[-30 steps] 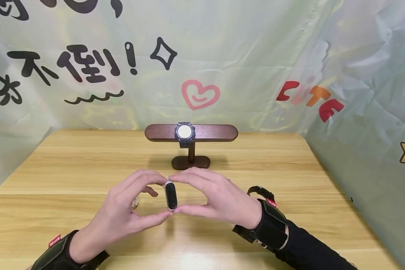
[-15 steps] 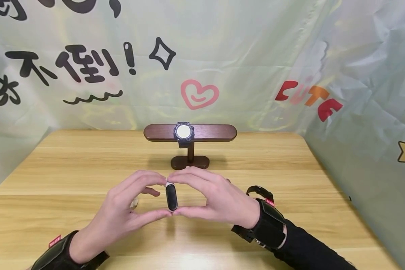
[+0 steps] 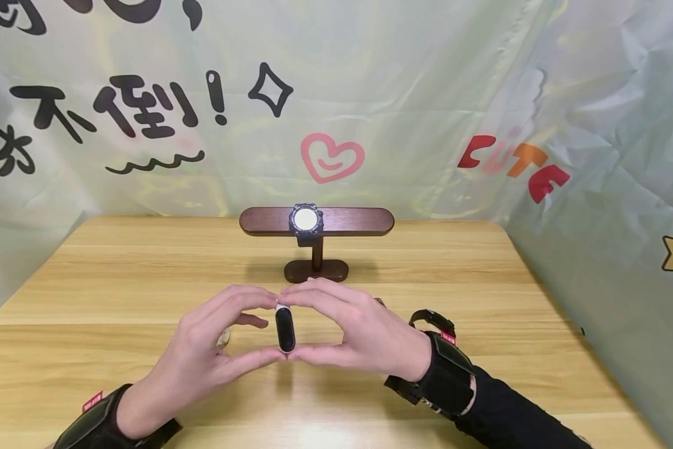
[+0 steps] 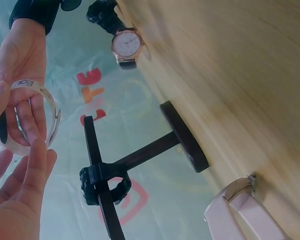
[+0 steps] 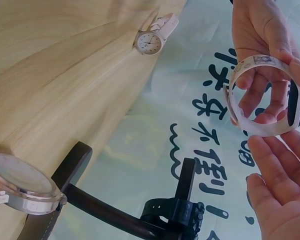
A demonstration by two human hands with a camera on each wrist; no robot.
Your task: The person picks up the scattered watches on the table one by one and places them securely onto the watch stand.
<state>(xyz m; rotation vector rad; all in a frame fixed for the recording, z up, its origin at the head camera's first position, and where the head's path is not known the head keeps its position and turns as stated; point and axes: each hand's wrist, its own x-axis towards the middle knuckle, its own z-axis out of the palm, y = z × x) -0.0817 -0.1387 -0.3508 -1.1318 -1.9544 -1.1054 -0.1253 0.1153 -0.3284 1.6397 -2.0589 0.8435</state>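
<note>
Still pinching white, round, rubbery-looking wristband (image 5: 264,129) with black oval screen (image 3: 285,329) between left hand (image 3: 201,342) and right hand (image 3: 364,324), hardly moved; probably just holding.

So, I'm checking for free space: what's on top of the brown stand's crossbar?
A dark watch is strapped around the crossbar near its middle. The part directly beneath the watch is covered and can't be seen.

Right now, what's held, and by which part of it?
White fitness band; left hand and right hand pinch its strap near both ends of the dark display.
</note>
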